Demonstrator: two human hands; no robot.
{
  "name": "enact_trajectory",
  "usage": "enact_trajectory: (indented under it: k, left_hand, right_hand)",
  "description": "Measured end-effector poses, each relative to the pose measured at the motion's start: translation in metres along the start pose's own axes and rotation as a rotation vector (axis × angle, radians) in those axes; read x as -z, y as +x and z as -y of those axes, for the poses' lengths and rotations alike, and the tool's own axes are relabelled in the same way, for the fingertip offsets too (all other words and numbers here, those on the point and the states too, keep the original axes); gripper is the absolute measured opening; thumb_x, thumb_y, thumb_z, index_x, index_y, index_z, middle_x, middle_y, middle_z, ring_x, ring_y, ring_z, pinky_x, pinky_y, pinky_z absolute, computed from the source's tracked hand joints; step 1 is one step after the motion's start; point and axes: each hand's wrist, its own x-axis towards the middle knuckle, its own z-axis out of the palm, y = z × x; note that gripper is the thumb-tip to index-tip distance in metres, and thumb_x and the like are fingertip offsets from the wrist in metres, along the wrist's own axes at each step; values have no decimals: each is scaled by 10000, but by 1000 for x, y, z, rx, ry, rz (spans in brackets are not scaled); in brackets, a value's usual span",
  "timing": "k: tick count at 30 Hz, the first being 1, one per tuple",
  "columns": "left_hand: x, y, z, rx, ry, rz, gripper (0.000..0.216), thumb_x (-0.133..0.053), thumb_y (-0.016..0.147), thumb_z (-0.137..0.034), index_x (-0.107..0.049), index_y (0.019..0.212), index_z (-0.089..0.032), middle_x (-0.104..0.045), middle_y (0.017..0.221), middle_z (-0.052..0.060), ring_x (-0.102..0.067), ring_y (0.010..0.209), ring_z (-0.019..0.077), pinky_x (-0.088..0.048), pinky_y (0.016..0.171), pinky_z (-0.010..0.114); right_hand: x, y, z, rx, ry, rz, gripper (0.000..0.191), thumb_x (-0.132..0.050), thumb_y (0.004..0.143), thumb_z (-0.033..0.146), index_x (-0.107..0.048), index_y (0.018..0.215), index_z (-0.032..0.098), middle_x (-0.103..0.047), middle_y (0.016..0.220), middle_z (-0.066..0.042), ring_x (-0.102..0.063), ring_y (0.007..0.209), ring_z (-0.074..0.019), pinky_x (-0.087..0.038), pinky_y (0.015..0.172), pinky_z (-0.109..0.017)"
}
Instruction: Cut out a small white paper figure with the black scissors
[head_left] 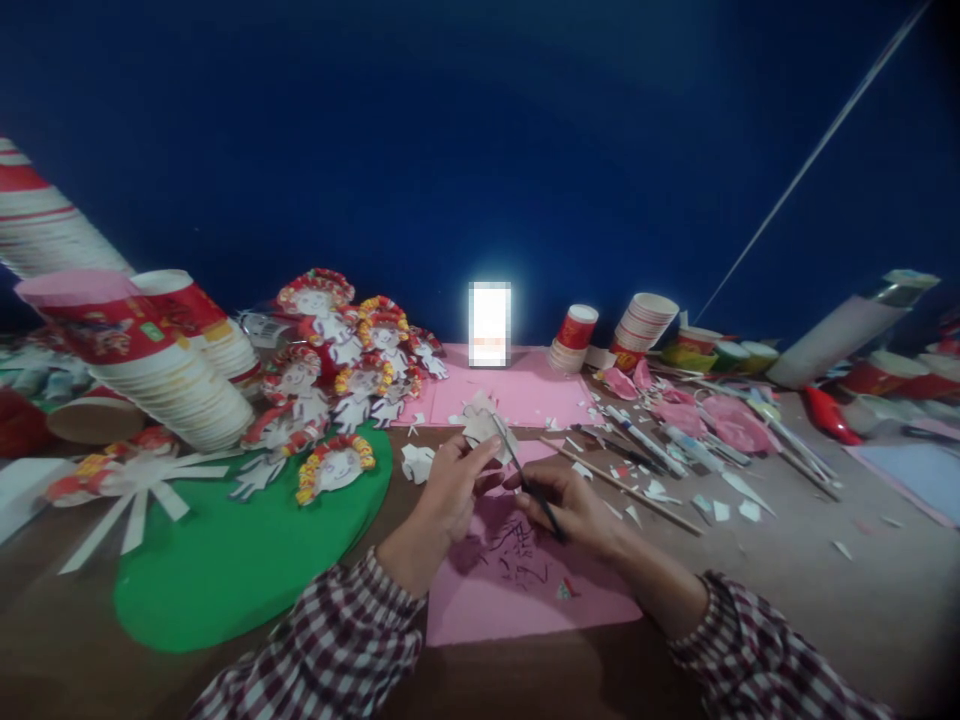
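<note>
My left hand (450,495) pinches a small pale paper cut-out (480,422) and holds it up above the table. My right hand (570,505) is closed around a thin dark tool (525,475), perhaps small scissors or a pen, whose tip touches the cut-out. Both hands hover over a pink paper sheet (517,590) strewn with dark snippets. Both sleeves are plaid.
Stacks of red-and-white paper cups (165,370) lie at the left. Paper-cup dolls (337,350) rest by a green round sheet (232,560). A glowing phone (490,323) stands at the back. Pens, sticks and paper scraps (660,450) cover the right side, with more cups (645,325) behind.
</note>
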Motion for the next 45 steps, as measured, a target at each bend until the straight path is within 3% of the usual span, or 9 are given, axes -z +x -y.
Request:
enact_trajectory:
  k: [4,11,16,23,45]
  left_hand:
    - [3,2,-3,-17,26,-1,278,-766,579,-269,-599,771,-155,-602,727,-6,-553,611,81,-465,578,207]
    - [0,0,-6,122,-137,20,256,-781,538,-209,-581,684,-146,-555,581,-42,-512,502,56,-435,517,176]
    - [0,0,-2,96,-144,6,253,-781,544,-202,-576,682,-146,-567,589,-42,-526,513,56,-447,529,176]
    - [-8,-5,-2,21,-104,-41,248,-748,574,-190,-544,713,-157,-589,613,-22,-543,502,80,-456,520,211]
    - [-8,-4,0,-2,-95,-97,266,-743,581,-159,-519,723,-153,-586,627,-25,-557,516,77,-477,540,211]
  right_hand:
    - [1,0,-1,-19,-2,17,411,-630,760,477,-606,945,111,-452,525,49,-413,437,-73,-321,415,-188]
    - [-2,-2,6,-48,176,70,420,-606,757,538,-554,835,129,-440,542,51,-405,409,-60,-327,391,-184]
    - [-2,-2,7,-45,197,78,401,-635,739,526,-540,779,138,-416,530,58,-385,416,-54,-308,400,-181]
    - [-4,-1,1,-26,157,25,486,-633,752,515,-569,1013,110,-425,546,59,-363,428,-54,-291,411,-185]
    - [-6,-2,4,-54,138,-14,405,-661,753,426,-610,980,94,-424,519,63,-359,430,-54,-278,406,-178]
